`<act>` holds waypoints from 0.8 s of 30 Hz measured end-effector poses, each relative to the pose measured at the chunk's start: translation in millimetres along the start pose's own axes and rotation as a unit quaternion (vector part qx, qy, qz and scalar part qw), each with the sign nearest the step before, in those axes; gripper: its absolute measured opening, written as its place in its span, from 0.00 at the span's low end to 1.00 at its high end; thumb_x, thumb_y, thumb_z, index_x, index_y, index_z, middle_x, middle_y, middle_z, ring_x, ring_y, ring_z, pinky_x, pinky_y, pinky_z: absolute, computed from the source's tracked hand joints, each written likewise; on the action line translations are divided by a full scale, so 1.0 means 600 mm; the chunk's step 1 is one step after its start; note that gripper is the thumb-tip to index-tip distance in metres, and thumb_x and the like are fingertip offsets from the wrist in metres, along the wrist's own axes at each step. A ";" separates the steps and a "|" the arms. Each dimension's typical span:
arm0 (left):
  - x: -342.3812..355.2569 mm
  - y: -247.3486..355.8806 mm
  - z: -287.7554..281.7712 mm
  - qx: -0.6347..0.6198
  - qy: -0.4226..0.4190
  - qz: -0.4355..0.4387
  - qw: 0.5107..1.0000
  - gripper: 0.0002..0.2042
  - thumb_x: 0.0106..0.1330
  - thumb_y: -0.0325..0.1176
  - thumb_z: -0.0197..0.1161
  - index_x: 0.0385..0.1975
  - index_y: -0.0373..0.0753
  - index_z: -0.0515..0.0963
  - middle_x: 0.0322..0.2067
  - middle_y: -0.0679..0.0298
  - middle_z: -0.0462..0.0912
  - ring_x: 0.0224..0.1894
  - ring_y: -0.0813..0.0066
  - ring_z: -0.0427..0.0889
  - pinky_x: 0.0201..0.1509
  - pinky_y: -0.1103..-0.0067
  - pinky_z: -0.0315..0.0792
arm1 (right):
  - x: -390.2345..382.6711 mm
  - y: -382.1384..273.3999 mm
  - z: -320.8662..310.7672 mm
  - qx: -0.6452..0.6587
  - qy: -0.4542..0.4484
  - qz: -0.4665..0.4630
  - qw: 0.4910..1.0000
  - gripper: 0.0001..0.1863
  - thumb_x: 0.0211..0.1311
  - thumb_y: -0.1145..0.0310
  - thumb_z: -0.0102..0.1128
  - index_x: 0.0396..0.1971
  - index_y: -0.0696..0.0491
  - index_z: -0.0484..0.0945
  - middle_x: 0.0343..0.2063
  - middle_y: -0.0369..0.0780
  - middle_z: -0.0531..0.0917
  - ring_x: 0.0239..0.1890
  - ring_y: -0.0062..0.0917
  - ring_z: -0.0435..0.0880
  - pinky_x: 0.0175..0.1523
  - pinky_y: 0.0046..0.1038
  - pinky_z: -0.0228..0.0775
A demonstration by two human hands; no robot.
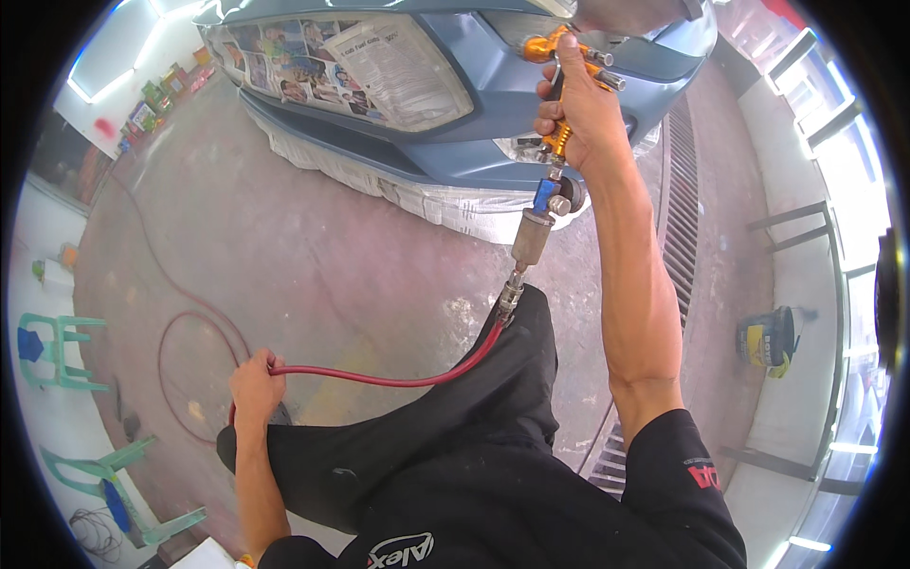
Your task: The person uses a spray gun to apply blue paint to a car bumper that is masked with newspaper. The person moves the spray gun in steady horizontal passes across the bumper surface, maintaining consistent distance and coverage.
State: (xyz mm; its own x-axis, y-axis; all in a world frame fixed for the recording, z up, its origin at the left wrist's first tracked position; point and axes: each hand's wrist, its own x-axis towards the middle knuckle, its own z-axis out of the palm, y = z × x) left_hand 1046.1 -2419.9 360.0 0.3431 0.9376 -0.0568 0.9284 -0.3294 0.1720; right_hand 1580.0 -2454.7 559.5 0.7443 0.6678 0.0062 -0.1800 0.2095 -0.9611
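Up at the top right, my right hand is wrapped round the handle of an orange spray gun, its nozzle pointing left. A dark cup sits on top of the gun. Below the handle hang a blue valve with a gauge and a metal filter, joined to a red air hose. That hose runs back to my left hand, which is closed on it at the lower left. Just beyond the gun stands a blue-grey car bumper, with newspaper masking its grille opening.
More hose loops over the concrete floor on the left. Green plastic chairs stand by the left wall. A floor grate runs along the right, with a dark bucket beyond it. Masking paper skirts the bumper's lower edge.
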 end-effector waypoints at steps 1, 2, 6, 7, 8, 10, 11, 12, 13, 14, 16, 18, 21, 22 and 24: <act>0.002 0.001 -0.001 0.003 0.000 0.001 1.000 0.11 0.72 0.40 0.69 0.34 0.39 0.82 0.26 0.48 0.88 0.34 0.39 0.88 0.41 0.51 0.79 | 0.000 0.000 -0.006 -0.008 0.022 0.005 1.000 0.32 0.75 0.38 0.68 0.46 0.57 0.75 0.31 0.39 0.77 0.20 0.16 0.69 0.23 0.23 0.65; 0.002 0.001 0.000 0.005 0.000 0.002 1.000 0.11 0.72 0.40 0.69 0.34 0.39 0.82 0.26 0.48 0.88 0.34 0.39 0.88 0.41 0.51 0.79 | -0.002 -0.001 -0.012 -0.017 0.037 0.005 0.999 0.32 0.75 0.38 0.68 0.46 0.57 0.75 0.31 0.41 0.78 0.19 0.16 0.69 0.23 0.23 0.65; 0.002 -0.009 -0.002 0.007 0.009 0.009 1.000 0.11 0.72 0.40 0.69 0.35 0.39 0.82 0.26 0.48 0.88 0.34 0.40 0.88 0.41 0.51 0.79 | 0.001 -0.003 -0.035 -0.021 0.039 0.014 0.999 0.31 0.76 0.39 0.68 0.45 0.56 0.75 0.30 0.42 0.80 0.18 0.14 0.69 0.23 0.24 0.66; 0.002 -0.010 -0.002 0.005 0.014 0.013 1.000 0.11 0.72 0.40 0.69 0.35 0.39 0.82 0.26 0.48 0.88 0.34 0.40 0.88 0.41 0.51 0.79 | 0.002 -0.005 -0.033 -0.022 0.037 0.014 0.999 0.31 0.77 0.39 0.66 0.45 0.57 0.74 0.30 0.42 0.79 0.19 0.15 0.69 0.23 0.24 0.66; 0.002 -0.011 -0.001 0.003 0.018 0.017 1.000 0.11 0.73 0.40 0.69 0.35 0.39 0.82 0.26 0.49 0.88 0.33 0.40 0.88 0.41 0.51 0.79 | 0.004 -0.007 -0.030 -0.024 0.034 0.014 0.999 0.31 0.78 0.39 0.65 0.46 0.57 0.74 0.30 0.42 0.78 0.19 0.16 0.69 0.23 0.25 0.66; 0.001 -0.008 -0.002 0.000 0.021 0.013 1.000 0.11 0.73 0.40 0.69 0.35 0.39 0.82 0.26 0.49 0.87 0.33 0.40 0.88 0.40 0.51 0.79 | 0.009 -0.013 -0.022 -0.029 0.024 0.016 0.999 0.31 0.79 0.39 0.63 0.46 0.57 0.74 0.31 0.41 0.77 0.19 0.17 0.69 0.23 0.26 0.66; 0.001 -0.005 -0.003 -0.001 0.023 0.012 1.000 0.11 0.73 0.40 0.69 0.35 0.39 0.82 0.26 0.49 0.87 0.33 0.40 0.88 0.40 0.51 0.79 | 0.013 -0.014 -0.014 -0.032 0.018 0.017 0.999 0.30 0.79 0.39 0.63 0.45 0.57 0.74 0.31 0.41 0.77 0.19 0.17 0.69 0.23 0.26 0.66; 0.001 -0.005 -0.002 -0.001 0.022 0.009 1.000 0.11 0.73 0.40 0.69 0.35 0.39 0.82 0.26 0.49 0.87 0.33 0.40 0.88 0.40 0.51 0.79 | 0.014 -0.015 -0.008 -0.036 0.011 0.019 0.999 0.30 0.79 0.39 0.63 0.45 0.57 0.74 0.31 0.41 0.77 0.19 0.16 0.69 0.23 0.26 0.66; 0.000 -0.005 -0.001 -0.001 0.020 0.005 1.000 0.11 0.73 0.40 0.69 0.35 0.39 0.82 0.26 0.49 0.87 0.33 0.40 0.88 0.40 0.51 0.78 | 0.009 -0.015 0.001 -0.027 -0.005 0.019 0.999 0.30 0.78 0.39 0.65 0.44 0.56 0.75 0.30 0.40 0.77 0.19 0.16 0.69 0.23 0.25 0.66; -0.001 -0.005 -0.001 -0.001 0.018 0.000 1.000 0.11 0.73 0.41 0.69 0.35 0.39 0.82 0.26 0.49 0.87 0.34 0.40 0.88 0.40 0.51 0.78 | 0.000 -0.017 0.011 -0.018 -0.021 0.020 0.999 0.29 0.77 0.40 0.67 0.43 0.55 0.75 0.29 0.40 0.78 0.19 0.15 0.69 0.23 0.24 0.66; -0.001 -0.005 -0.001 -0.002 0.013 -0.004 1.000 0.11 0.73 0.40 0.69 0.35 0.39 0.82 0.26 0.49 0.87 0.34 0.40 0.88 0.39 0.51 0.78 | -0.009 -0.013 0.024 -0.006 -0.058 0.014 0.998 0.30 0.76 0.39 0.68 0.43 0.55 0.77 0.28 0.39 0.78 0.18 0.15 0.69 0.23 0.23 0.66; 0.001 -0.004 0.004 -0.001 0.011 -0.002 1.000 0.11 0.73 0.40 0.69 0.35 0.39 0.82 0.26 0.50 0.87 0.34 0.40 0.88 0.39 0.51 0.78 | -0.024 -0.007 0.030 0.002 -0.114 0.011 0.993 0.30 0.76 0.38 0.67 0.44 0.55 0.77 0.28 0.39 0.78 0.19 0.15 0.69 0.23 0.23 0.67; -0.001 -0.009 -0.002 0.004 0.014 0.003 1.000 0.11 0.73 0.40 0.69 0.34 0.39 0.81 0.26 0.49 0.87 0.34 0.39 0.88 0.39 0.50 0.78 | -0.050 -0.001 0.047 -0.001 -0.132 -0.012 0.991 0.32 0.76 0.36 0.65 0.45 0.56 0.77 0.29 0.39 0.78 0.18 0.15 0.69 0.23 0.22 0.67; 0.000 -0.008 0.000 0.004 0.012 0.004 1.000 0.11 0.73 0.40 0.69 0.34 0.39 0.81 0.26 0.49 0.87 0.34 0.39 0.87 0.40 0.50 0.78 | -0.053 0.012 0.044 -0.008 -0.118 -0.023 0.993 0.32 0.77 0.37 0.65 0.45 0.56 0.76 0.29 0.39 0.78 0.17 0.15 0.69 0.22 0.22 0.67; 0.001 -0.007 0.003 0.008 0.005 0.007 1.000 0.11 0.73 0.40 0.69 0.34 0.39 0.81 0.26 0.49 0.87 0.34 0.39 0.87 0.40 0.50 0.78 | -0.058 0.030 0.038 -0.022 -0.073 -0.027 0.997 0.32 0.77 0.37 0.65 0.43 0.56 0.75 0.29 0.38 0.77 0.16 0.15 0.68 0.21 0.23 0.66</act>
State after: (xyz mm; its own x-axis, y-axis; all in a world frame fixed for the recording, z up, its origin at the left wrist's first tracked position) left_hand 1042.7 -2418.2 357.5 0.3545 0.9340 -0.0443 0.9259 -0.3440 0.1561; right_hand 1536.1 -2457.8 548.6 0.6497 0.7543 0.0946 -0.1126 0.2185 -0.9693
